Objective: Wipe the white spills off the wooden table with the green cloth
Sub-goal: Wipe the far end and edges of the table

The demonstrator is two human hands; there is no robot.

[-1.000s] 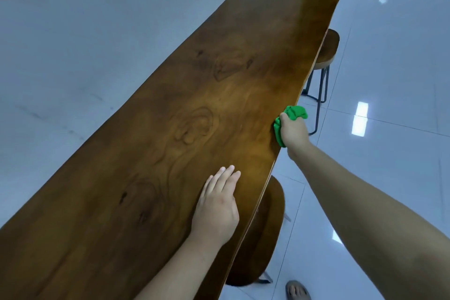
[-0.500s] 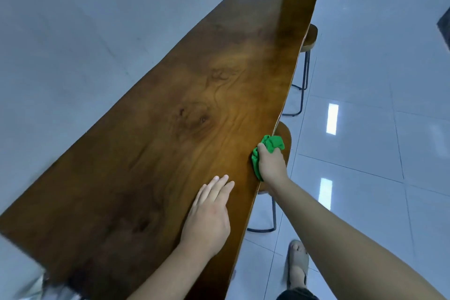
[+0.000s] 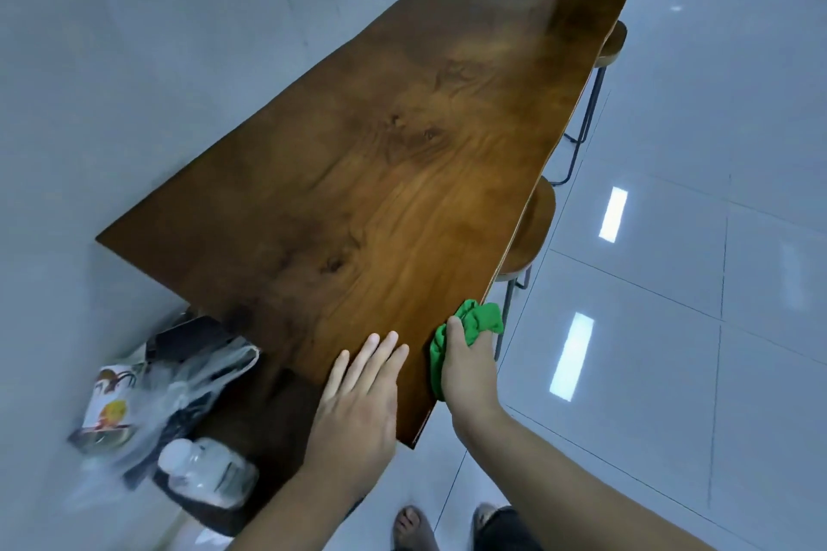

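Observation:
A long brown wooden table (image 3: 402, 174) runs from the near corner to the far top right, along a grey wall. My right hand (image 3: 470, 364) grips a bunched green cloth (image 3: 479, 320) and presses it against the table's right edge near the near corner. Flat on the tabletop just left of it lies my left hand (image 3: 358, 398), fingers apart and holding nothing. No white spill shows on the visible wood.
Two round wooden stools (image 3: 532, 232) with black metal legs stand tucked under the right edge. Below the table's near end sit a plastic bag (image 3: 179, 389) and a clear bottle (image 3: 206, 470). Glossy white floor tiles spread to the right; my feet (image 3: 411, 528) show at the bottom.
My right hand has slid the green cloth back along the right edge toward the near corner. The view has pulled back, showing the table's near end and the clutter below it.

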